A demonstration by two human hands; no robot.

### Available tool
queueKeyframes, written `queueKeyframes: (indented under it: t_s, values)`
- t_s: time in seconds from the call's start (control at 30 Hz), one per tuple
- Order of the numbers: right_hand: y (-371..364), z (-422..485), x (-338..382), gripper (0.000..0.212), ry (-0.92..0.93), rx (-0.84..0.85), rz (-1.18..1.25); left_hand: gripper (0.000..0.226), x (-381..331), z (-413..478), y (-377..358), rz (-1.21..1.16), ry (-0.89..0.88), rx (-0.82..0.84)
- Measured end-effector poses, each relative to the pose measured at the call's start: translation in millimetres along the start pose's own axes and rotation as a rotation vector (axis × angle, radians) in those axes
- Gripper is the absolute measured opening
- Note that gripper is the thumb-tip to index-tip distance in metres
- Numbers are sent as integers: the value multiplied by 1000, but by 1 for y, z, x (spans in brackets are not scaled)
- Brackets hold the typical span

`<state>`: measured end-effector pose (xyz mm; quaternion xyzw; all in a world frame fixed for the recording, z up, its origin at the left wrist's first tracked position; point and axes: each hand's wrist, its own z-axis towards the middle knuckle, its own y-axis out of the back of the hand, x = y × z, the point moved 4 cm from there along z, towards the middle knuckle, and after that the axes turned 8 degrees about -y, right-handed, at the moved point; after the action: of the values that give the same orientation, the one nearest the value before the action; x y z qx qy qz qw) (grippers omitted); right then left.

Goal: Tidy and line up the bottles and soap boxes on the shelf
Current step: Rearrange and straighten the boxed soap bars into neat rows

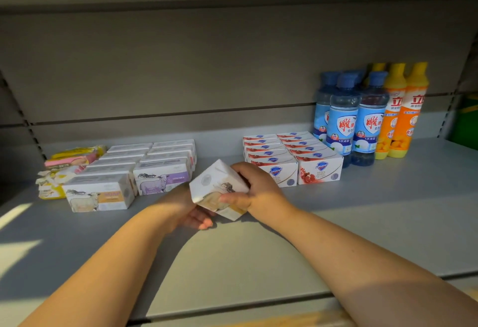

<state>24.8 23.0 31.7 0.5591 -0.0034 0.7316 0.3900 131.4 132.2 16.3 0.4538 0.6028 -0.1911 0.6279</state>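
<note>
Sheep soap box (217, 187) held tilted over shelf (388, 210), in gap between box groups. Right hand (254, 187) grasps top and right side. Left hand (191, 212) cups underneath, fingers curled round it. Matching orange-label row (101, 193) lies left; left hand nearer. Long axis diagonal, likely needs levelling.

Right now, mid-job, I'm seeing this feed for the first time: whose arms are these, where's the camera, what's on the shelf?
No machine here: these are a person's bare arms, filmed by one wide-angle camera on their head, looking forward and down. The left hand and right hand together hold one tilted white soap box with an animal picture above the grey shelf. On it, from the left: loose yellow and pink packets, two rows of sheep-print boxes, two rows of red-and-white boxes, then upright blue bottles and orange bottles.
</note>
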Motion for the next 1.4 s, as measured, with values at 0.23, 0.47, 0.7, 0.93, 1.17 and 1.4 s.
queueKeyframes:
  t_s: [0.23,0.47,0.7,0.93,1.17,1.4]
  values:
    - [-3,11,4,60,-37,-17,-258,24,0,8,28,996,-178,-153]
    - [-13,34,8,67,-86,116,-877,36,25,-12,51,1353,-273,-166]
    - [-33,67,13,59,38,248,-1173,38,38,-2,58,1128,-374,-130]
    - [-40,118,-19,62,-49,213,-1222,39,42,1,61,1061,-411,-146]
    - [-34,161,-34,61,-122,189,-1206,42,41,3,62,1006,-403,-128]
    - [-39,184,-36,36,-39,32,-1210,41,42,6,63,980,-423,-131]
